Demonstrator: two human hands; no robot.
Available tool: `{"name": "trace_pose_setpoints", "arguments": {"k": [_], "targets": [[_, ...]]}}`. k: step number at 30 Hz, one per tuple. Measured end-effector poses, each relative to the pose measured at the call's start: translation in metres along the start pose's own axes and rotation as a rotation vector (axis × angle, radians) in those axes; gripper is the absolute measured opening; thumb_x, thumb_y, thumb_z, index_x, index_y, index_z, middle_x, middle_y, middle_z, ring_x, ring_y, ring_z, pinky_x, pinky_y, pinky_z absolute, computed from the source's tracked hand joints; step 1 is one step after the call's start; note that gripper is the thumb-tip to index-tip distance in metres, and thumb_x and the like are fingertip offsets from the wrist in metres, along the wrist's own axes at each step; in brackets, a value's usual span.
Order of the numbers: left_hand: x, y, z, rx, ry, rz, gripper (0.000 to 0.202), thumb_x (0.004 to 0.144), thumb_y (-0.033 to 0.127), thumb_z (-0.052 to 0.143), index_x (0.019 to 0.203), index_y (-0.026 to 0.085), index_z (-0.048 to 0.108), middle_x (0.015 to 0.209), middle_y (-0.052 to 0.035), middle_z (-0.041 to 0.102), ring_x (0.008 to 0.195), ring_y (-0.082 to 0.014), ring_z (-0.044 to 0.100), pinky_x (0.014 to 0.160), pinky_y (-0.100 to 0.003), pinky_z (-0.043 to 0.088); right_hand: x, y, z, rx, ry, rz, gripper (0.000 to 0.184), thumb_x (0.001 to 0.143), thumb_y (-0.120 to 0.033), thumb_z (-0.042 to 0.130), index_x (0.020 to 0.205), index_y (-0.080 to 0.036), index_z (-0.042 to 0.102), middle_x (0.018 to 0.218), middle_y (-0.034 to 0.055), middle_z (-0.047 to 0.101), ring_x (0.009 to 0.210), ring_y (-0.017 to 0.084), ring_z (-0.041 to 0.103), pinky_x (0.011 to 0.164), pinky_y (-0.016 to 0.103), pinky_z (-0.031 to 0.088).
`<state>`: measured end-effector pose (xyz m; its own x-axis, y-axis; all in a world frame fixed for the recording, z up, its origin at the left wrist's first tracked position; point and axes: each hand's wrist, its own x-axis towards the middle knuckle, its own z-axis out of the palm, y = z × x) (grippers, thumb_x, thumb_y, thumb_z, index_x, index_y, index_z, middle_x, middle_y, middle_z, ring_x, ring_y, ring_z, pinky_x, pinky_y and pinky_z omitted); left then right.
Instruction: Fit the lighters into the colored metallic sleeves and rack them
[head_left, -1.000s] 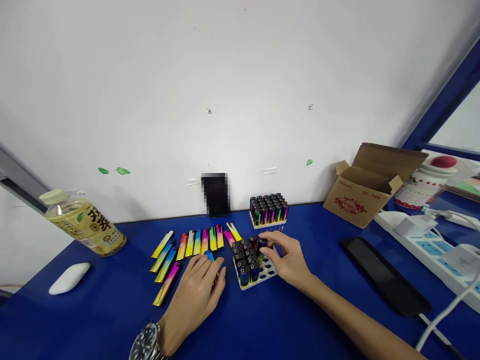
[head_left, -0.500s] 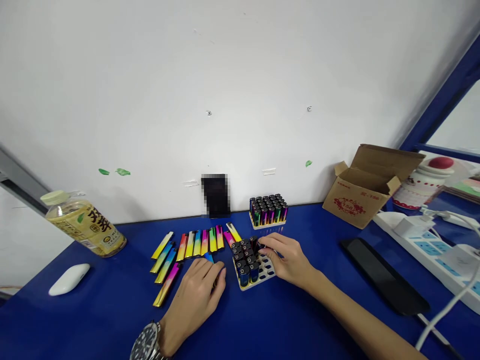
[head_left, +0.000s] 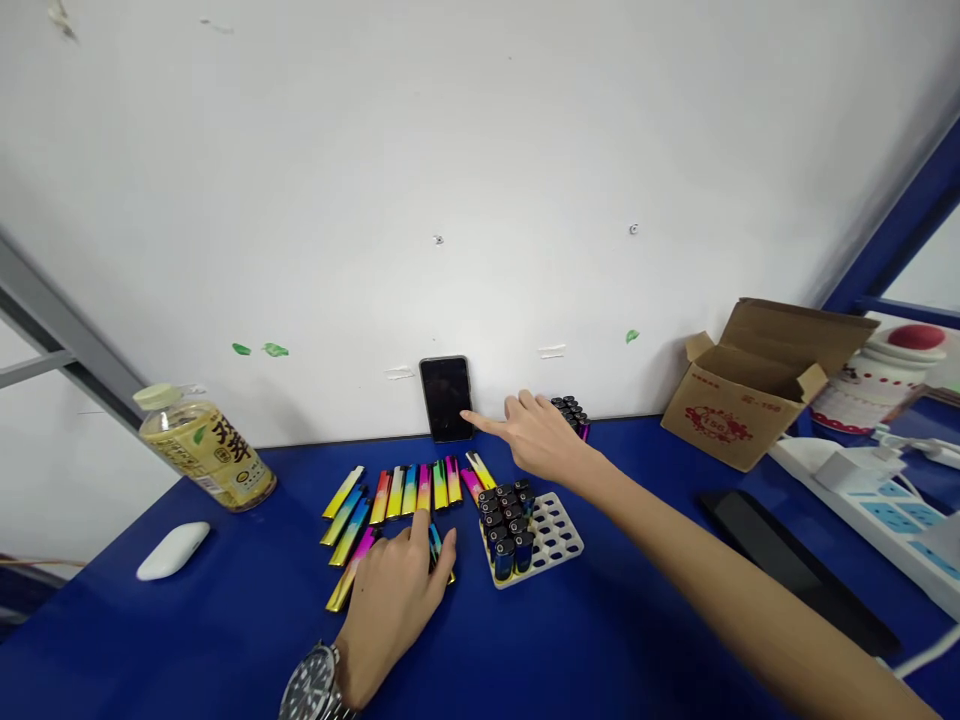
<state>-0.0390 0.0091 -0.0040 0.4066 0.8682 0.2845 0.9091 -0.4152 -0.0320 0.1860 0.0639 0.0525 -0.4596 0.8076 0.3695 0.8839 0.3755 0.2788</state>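
Observation:
My right hand point(head_left: 536, 430) reaches to the upright phone point(head_left: 444, 395) against the wall. Its index finger is stretched out at the lower right of the dark screen; the other fingers are bent and nothing shows in them. My left hand point(head_left: 397, 580), a watch on its wrist, rests on the table with index finger and thumb apart. A blue lighter point(head_left: 435, 545) lies by that thumb, partly covered by the hand. Several shiny multicoloured lighters point(head_left: 410, 488) lie beyond it. To the right, a white perforated holder point(head_left: 559, 535) carries several upright black-topped lighters point(head_left: 504, 545) on its left side.
Behind my right hand stands another group of upright lighters point(head_left: 574, 412), partly hidden. A drink bottle point(head_left: 214, 450) and a white case point(head_left: 172, 550) are on the left. On the right are an open carton point(head_left: 724, 415), a black flat device point(head_left: 795, 570) and a power strip point(head_left: 885, 515).
My right hand has left the holder and moved up and left to the phone. My left index finger has straightened. The view has shifted slightly.

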Motion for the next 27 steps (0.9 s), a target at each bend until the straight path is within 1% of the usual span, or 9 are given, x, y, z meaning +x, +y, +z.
{"name": "trace_pose_setpoints", "arguments": {"k": [4, 7, 10, 12, 14, 17, 20, 23, 27], "targets": [[0.001, 0.003, -0.008, -0.027, -0.177, -0.085, 0.029, 0.093, 0.040, 0.036, 0.096, 0.016, 0.052, 0.062, -0.0048, 0.068, 0.057, -0.0265, 0.067, 0.047, -0.027, 0.031, 0.039, 0.002, 0.013, -0.124, -0.070, -0.001, 0.066, 0.086, -0.005, 0.048, 0.142, -0.038, 0.037, 0.102, 0.0152, 0.059, 0.095, 0.029, 0.048, 0.073, 0.036, 0.034], [0.000, 0.004, -0.008, -0.058, -0.193, -0.067, 0.018, 0.090, 0.032, 0.039, 0.092, 0.018, 0.050, 0.068, -0.0045, 0.070, 0.061, -0.0256, 0.068, 0.048, -0.026, 0.029, 0.051, -0.002, 0.019, -0.124, -0.117, 0.082, 0.067, 0.087, -0.007, 0.048, 0.144, -0.039, 0.033, 0.105, 0.0154, 0.057, 0.097, 0.030, 0.047, 0.074, 0.037, 0.034], [-0.001, 0.002, -0.003, -0.104, -0.146, -0.021, 0.010, 0.088, 0.024, 0.039, 0.085, 0.020, 0.048, 0.060, -0.0006, 0.065, 0.054, -0.0215, 0.065, 0.046, -0.025, 0.027, 0.049, -0.008, 0.016, -0.059, -0.049, 0.169, 0.071, 0.086, -0.006, 0.046, 0.148, -0.033, 0.024, 0.102, 0.0154, 0.056, 0.092, 0.029, 0.046, 0.073, 0.037, 0.035], [-0.002, 0.000, 0.003, -0.153, -0.053, 0.037, 0.010, 0.088, 0.022, 0.039, 0.080, 0.021, 0.045, 0.052, 0.0030, 0.058, 0.046, -0.0179, 0.059, 0.044, -0.025, 0.025, 0.042, -0.012, 0.008, 0.012, 0.018, 0.194, 0.071, 0.084, -0.005, 0.045, 0.149, -0.026, 0.024, 0.099, 0.0156, 0.055, 0.088, 0.029, 0.046, 0.071, 0.037, 0.036], [-0.003, -0.001, 0.006, -0.216, 0.124, 0.110, 0.012, 0.088, 0.022, 0.040, 0.076, 0.022, 0.042, 0.048, 0.0058, 0.049, 0.040, -0.0144, 0.051, 0.042, -0.024, 0.026, 0.031, -0.016, -0.004, 0.122, 0.085, 0.201, 0.060, 0.084, -0.006, 0.045, 0.142, -0.017, 0.037, 0.097, 0.0159, 0.055, 0.087, 0.028, 0.045, 0.071, 0.037, 0.037], [-0.005, -0.001, 0.004, -0.321, 0.445, 0.198, 0.018, 0.089, 0.022, 0.048, 0.073, 0.022, 0.040, 0.053, 0.0062, 0.043, 0.044, -0.0108, 0.045, 0.046, -0.022, 0.033, 0.009, -0.027, -0.027, 0.403, 0.205, 0.193, 0.028, 0.089, -0.013, 0.043, 0.107, -0.013, 0.065, 0.087, 0.0118, 0.055, 0.086, 0.024, 0.045, 0.074, 0.035, 0.040], [-0.007, 0.002, -0.007, -0.434, 0.663, 0.274, 0.023, 0.085, 0.013, 0.058, 0.072, 0.021, 0.040, 0.061, 0.0044, 0.045, 0.053, -0.0099, 0.046, 0.054, -0.021, 0.039, -0.016, -0.045, -0.046, 0.571, 0.247, 0.128, 0.028, 0.093, -0.025, 0.044, 0.085, -0.014, 0.069, 0.078, 0.0080, 0.052, 0.084, 0.022, 0.044, 0.078, 0.036, 0.040], [-0.008, 0.007, -0.016, -0.515, 0.768, 0.385, 0.026, 0.080, 0.004, 0.061, 0.072, 0.020, 0.041, 0.064, 0.0025, 0.047, 0.062, -0.0118, 0.049, 0.059, -0.023, 0.042, -0.037, -0.066, -0.056, 0.598, 0.167, 0.064, 0.037, 0.089, -0.043, 0.052, 0.070, -0.015, 0.066, 0.082, 0.0083, 0.050, 0.085, 0.023, 0.042, 0.078, 0.039, 0.040], [-0.011, 0.010, -0.017, -0.563, 0.769, 0.509, 0.026, 0.080, 0.000, 0.057, 0.072, 0.019, 0.042, 0.065, 0.0010, 0.046, 0.064, -0.0134, 0.047, 0.058, -0.025, 0.043, -0.050, -0.089, -0.056, 0.736, 0.201, 0.046, 0.026, 0.090, -0.036, 0.052, 0.097, -0.016, 0.068, 0.091, 0.0090, 0.051, 0.088, 0.023, 0.044, 0.081, 0.042, 0.043]]}}
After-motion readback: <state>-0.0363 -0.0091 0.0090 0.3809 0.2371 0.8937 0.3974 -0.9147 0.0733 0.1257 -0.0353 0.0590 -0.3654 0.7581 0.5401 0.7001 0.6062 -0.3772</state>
